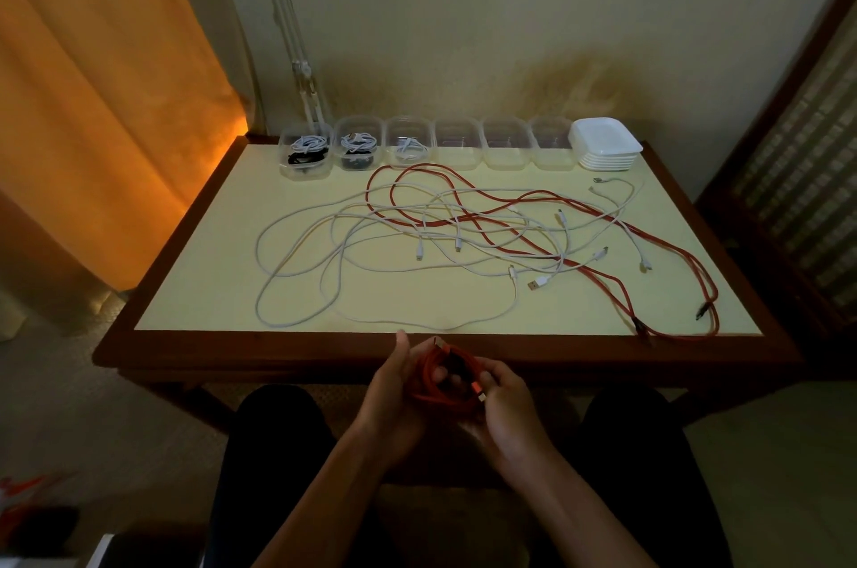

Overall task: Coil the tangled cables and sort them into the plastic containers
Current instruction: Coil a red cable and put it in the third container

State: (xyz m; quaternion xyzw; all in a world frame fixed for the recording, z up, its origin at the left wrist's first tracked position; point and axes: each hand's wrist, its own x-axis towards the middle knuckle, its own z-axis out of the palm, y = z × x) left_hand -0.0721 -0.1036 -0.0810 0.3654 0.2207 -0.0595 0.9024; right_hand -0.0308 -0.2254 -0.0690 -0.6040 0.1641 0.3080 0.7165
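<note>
A coiled red cable (429, 375) sits between both hands just in front of the table's near edge. My left hand (394, 386) grips the coil from the left, thumb up. My right hand (503, 400) holds its right side, fingers curled round the loops near a white plug. On the table (208, 280) lies a tangle of white cables (324, 252) and red cables (617, 284). Along the far edge stands a row of clear plastic containers (459, 145); the three leftmost hold coiled cables (306, 145).
A stack of white lids (605, 145) stands at the far right of the container row. An orange curtain (102, 104) hangs at the left, a wooden frame (788, 127) at the right. My dark-clad knees are under the table's near edge.
</note>
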